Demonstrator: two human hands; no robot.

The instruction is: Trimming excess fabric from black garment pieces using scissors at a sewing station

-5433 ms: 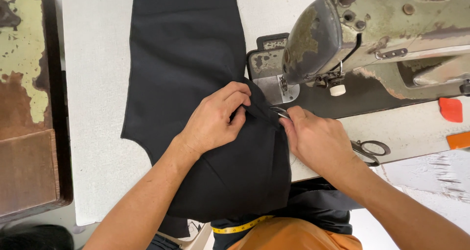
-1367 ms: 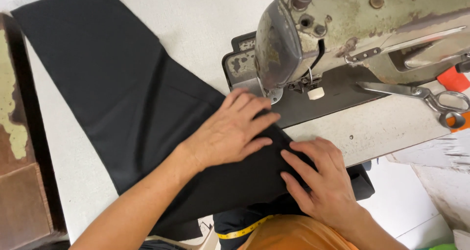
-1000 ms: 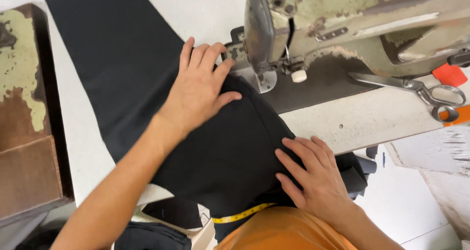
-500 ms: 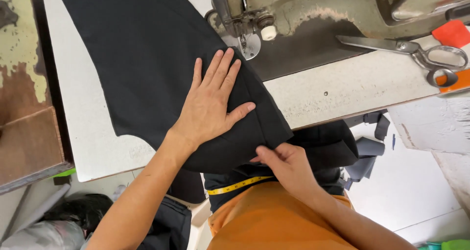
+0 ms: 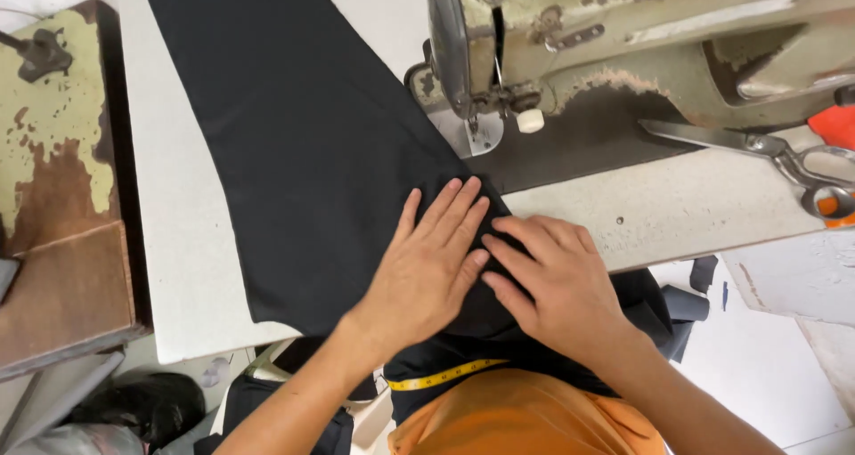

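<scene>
Black fabric — near edge under hands

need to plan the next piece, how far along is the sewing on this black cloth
Done: the black fabric lies spread flat on the white table, its edge near the presser foot of the sewing machine. In hand: the left hand and right hand press flat on its near edge, fingers touching. Left: that edge is not under the foot, and no stitching is visible. The scissors lie unused.

The sewing machine and scissors block the bench to the right, while black cloth leftward lies flat and passable.
</scene>
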